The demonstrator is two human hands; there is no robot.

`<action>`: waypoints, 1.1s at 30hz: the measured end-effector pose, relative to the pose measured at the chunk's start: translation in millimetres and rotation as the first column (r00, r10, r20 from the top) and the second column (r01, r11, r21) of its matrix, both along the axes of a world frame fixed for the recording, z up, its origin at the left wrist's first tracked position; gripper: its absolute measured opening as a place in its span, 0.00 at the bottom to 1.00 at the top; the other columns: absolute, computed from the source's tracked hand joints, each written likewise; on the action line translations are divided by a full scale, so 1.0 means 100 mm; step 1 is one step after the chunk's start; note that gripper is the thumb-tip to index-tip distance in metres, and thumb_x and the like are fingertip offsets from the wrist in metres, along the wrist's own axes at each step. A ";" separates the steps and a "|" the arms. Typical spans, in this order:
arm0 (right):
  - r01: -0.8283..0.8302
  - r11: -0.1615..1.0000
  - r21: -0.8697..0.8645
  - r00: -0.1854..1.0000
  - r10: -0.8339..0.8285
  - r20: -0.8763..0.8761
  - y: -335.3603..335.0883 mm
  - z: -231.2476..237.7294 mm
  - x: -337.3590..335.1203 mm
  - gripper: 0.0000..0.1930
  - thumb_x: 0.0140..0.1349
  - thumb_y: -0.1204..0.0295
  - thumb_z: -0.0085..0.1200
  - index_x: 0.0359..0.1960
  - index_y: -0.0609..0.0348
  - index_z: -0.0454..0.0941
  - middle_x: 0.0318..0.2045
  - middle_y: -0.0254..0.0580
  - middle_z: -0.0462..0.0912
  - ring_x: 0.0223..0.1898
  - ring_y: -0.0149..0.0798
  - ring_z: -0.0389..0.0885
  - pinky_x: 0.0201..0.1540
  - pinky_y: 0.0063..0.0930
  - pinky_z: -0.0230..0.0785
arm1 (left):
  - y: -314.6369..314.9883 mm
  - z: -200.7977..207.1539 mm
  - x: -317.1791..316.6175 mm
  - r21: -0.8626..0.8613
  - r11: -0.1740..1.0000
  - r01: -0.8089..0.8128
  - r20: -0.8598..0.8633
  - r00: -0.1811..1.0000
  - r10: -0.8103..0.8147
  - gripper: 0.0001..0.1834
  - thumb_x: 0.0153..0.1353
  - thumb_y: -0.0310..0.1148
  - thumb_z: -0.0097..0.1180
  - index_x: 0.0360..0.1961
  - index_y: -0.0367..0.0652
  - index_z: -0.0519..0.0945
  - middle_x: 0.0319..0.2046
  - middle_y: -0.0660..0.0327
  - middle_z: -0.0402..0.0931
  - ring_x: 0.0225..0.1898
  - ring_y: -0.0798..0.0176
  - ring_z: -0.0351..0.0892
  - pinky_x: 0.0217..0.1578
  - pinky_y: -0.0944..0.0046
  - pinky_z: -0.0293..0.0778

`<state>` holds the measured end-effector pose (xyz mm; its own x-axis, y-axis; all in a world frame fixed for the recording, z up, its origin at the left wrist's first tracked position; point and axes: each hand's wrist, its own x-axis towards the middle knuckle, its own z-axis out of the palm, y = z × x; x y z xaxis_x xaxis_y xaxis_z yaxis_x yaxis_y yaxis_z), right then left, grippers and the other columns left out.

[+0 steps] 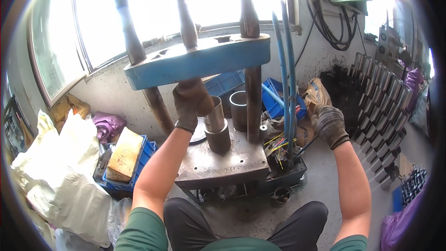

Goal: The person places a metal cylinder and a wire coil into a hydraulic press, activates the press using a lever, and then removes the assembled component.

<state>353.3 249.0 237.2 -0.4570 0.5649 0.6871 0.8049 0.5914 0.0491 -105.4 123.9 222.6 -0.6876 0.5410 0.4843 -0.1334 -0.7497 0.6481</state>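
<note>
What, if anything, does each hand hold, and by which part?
It cannot be told: any grip is hidden. The left hand is by the silvery cylinder top, the right hand near the brown bag.

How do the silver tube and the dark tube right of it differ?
The silver tube is narrower; the dark tube is wider. The silver tube's side shines; the dark tube's is dull below a bright rim. The silver tube is nearer the left hand than the dark tube. Both stand upright.
</note>
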 end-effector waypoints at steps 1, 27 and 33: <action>0.012 0.999 0.037 1.000 -0.012 0.002 0.00 -0.01 0.00 0.08 0.58 0.68 0.59 0.31 0.56 0.88 0.30 0.57 0.87 0.36 0.59 0.88 0.44 0.50 0.82 | 0.12 0.02 -0.06 -0.019 1.000 -0.002 -0.060 0.998 0.001 0.35 0.56 0.32 0.69 0.66 0.47 0.71 0.60 0.59 0.76 0.61 0.54 0.78 0.62 0.51 0.79; -0.255 0.962 -0.093 0.966 0.258 0.019 -0.94 -0.20 0.52 0.06 0.56 0.72 0.60 0.33 0.58 0.77 0.31 0.52 0.81 0.36 0.59 0.82 0.39 0.50 0.75 | 0.30 -0.40 -0.02 -0.199 0.906 -0.374 -0.565 0.799 0.206 0.31 0.47 0.30 0.83 0.52 0.37 0.82 0.46 0.54 0.88 0.48 0.60 0.88 0.50 0.61 0.85; -0.319 0.902 -0.291 0.914 0.374 0.159 -1.63 -0.48 0.80 0.10 0.51 0.78 0.62 0.33 0.59 0.75 0.38 0.50 0.80 0.42 0.58 0.80 0.56 0.53 0.73 | -0.02 -0.83 0.07 -0.256 0.865 -0.431 -0.493 0.828 0.266 0.37 0.59 0.32 0.77 0.65 0.35 0.69 0.56 0.46 0.80 0.56 0.54 0.83 0.56 0.57 0.81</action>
<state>433.3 85.9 189.3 -0.7709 0.4865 0.4110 0.5346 0.8451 0.0023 -98.8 122.1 139.2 -0.6287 0.4907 0.6033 0.4449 -0.4093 0.7966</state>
